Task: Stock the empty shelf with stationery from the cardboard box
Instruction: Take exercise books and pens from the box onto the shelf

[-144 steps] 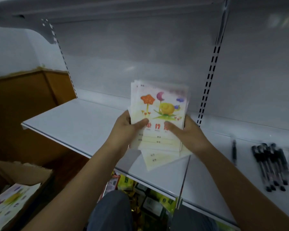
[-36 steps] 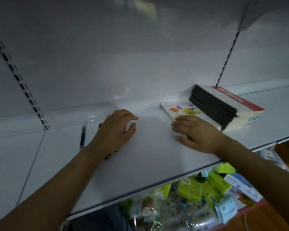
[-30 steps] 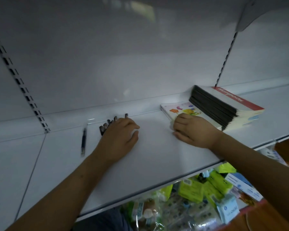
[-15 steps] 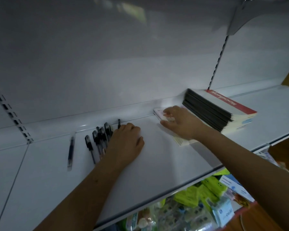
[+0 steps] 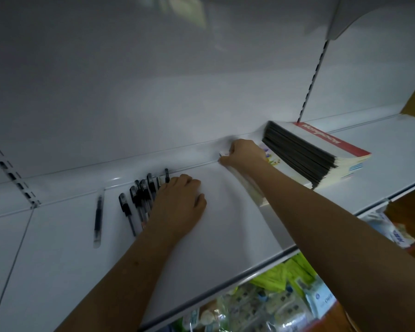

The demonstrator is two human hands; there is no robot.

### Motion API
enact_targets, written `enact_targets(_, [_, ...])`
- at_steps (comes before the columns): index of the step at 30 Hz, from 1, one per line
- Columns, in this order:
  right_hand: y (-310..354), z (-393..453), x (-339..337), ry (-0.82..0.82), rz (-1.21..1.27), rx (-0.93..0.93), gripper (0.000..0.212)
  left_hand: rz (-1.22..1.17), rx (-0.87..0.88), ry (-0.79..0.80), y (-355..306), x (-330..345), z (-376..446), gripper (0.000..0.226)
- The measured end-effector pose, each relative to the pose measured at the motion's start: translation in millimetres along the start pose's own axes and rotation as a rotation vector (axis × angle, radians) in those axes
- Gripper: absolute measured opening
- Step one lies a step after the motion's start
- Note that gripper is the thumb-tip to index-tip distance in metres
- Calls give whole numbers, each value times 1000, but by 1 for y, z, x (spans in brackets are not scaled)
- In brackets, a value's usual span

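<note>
While my arms reach up over it, the white shelf fills most of my view, with its white back panel rising behind and a slotted upright running down to the stacks at the right. Below the shelf's front edge I can see packaged goods in green and blue wrappers on a lower level.

At the right of the shelf lies a thick stack of notebooks, dark spines toward me and a red band across the top cover. Just beside it on the left, touching or nearly so, is a lower stack of booklets with a bright flowered cover.

My right hand is on the far left corner of the booklets, fingers curled down over the edge and closed on it. My left hand lies palm down on the bare shelf, fingers loosely bent and holding nothing, well apart from the right hand.

Just left of my left hand is a row of black pens, lying side by side with caps toward the back panel; the nearest ones are partly hidden under my knuckles, so I cannot tell whether I am touching them. One more pen lies alone, farther left and apart from the row.
</note>
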State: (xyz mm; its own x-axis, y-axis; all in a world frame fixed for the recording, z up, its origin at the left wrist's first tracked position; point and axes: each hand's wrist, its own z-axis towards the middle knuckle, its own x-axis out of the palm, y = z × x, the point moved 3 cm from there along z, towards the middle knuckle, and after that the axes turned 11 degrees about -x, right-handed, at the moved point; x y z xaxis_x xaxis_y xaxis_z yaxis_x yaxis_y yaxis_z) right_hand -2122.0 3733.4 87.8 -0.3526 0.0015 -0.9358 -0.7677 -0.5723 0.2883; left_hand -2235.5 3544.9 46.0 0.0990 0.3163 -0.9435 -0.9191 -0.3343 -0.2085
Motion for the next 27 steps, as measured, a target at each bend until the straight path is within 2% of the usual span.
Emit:
enact_targets(2, [0,0,1,1,18,15,38,-2,-5,9,0,-1,0,57])
enact_targets(8, [0,-2,1,0,64,61,35,-2,3,14,0,-3,-2,59])
enact_targets(10, [1,-2,2,-13,51,25,46,9,7,6,-1,-4,-3,61])
enact_targets(12, [-3,-4,0,8,-37,-40,68,16,6,8,-2,-5,-4,66])
enact_targets(14, [-19,-8,-9,15,-29,-14,73,18,13,0,-4,-6,-4,69])
enact_targets(16, [-42,-13,-21,19,112,72,58,16,9,-17,-9,-8,-3,63])
enact_targets(18, [-55,-20,-31,25,166,99,40,-125,-27,-15,-19,-13,3,51])
enact_targets(20, [-56,-26,-36,0,193,82,35,-394,-141,83,-32,-20,13,42])
enact_targets(22, [-54,-35,-41,-54,192,25,32,-514,-225,201,-45,-21,26,45])
enact_targets(24, [-57,-54,-41,-129,185,-51,27,-434,-194,278,-58,-16,29,50])
enact_targets(27, [-69,-95,-33,-203,213,-198,23,-168,-66,313,-75,-3,16,60])
